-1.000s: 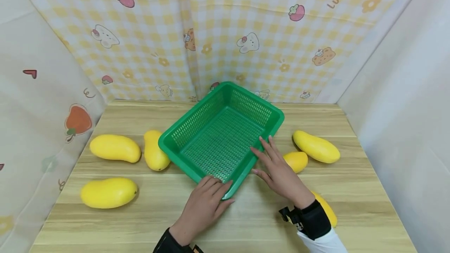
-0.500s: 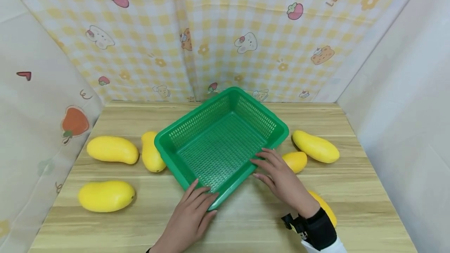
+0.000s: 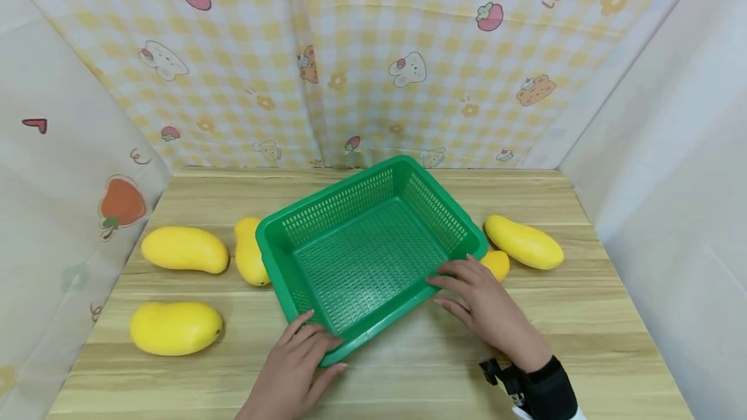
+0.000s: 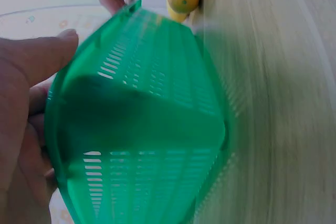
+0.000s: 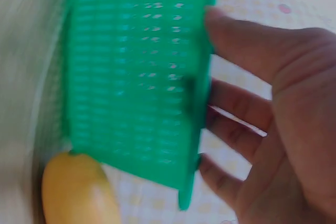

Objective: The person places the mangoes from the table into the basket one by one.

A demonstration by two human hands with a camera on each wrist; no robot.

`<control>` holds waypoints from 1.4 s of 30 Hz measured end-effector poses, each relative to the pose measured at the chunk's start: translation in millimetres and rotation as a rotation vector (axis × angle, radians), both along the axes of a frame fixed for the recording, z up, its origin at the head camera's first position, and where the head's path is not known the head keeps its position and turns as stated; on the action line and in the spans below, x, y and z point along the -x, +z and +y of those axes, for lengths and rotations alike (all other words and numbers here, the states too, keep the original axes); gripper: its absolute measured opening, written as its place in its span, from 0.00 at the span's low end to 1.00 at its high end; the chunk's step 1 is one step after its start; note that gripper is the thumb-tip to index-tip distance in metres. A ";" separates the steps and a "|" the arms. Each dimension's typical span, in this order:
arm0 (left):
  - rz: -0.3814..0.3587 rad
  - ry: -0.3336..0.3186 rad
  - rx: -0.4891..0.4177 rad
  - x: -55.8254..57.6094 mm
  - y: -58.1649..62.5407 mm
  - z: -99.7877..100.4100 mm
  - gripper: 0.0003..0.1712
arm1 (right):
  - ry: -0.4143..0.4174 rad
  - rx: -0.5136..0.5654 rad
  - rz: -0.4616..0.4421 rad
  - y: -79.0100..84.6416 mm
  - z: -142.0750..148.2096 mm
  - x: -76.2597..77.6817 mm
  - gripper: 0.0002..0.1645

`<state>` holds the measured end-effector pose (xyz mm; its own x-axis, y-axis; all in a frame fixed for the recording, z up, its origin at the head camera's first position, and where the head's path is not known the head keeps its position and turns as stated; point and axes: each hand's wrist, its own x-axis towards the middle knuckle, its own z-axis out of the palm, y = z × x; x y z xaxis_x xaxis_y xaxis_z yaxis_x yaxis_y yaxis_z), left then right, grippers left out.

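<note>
- We see a green rectangular perforated plastic basket (image 3: 373,261) slanting across the middle of the pale wood-grain table (image 3: 408,381).
- Our left hand (image 3: 292,368) grips its nearest corner; our right hand (image 3: 484,300) pinches its near rim.
- Yellow oblong fruits (image 3: 183,249) flank it (three left, two right).

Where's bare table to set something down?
Bare: the tabletop between the left hand and right hand, in front of the green plastic basket; also between the front-left mango and left hand. Crowded: the basket's left corner, overlapping another mango in view, and its right corner, beside two more mangoes.
</note>
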<state>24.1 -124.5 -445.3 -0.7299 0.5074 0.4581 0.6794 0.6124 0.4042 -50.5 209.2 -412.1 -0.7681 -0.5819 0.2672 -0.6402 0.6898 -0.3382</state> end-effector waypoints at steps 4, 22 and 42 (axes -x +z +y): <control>0.017 -0.026 -0.009 -1.2 -2.1 -4.5 0.15 | 0.015 0.001 0.018 5.7 0.3 -10.3 0.21; 0.035 -0.029 -0.064 -2.0 1.2 -34.3 0.16 | 0.140 0.022 -0.034 12.0 -11.6 -52.2 0.25; 0.109 -0.127 -0.160 -10.8 -18.2 -41.0 0.14 | 0.188 0.029 -0.214 5.8 -15.8 -88.2 0.17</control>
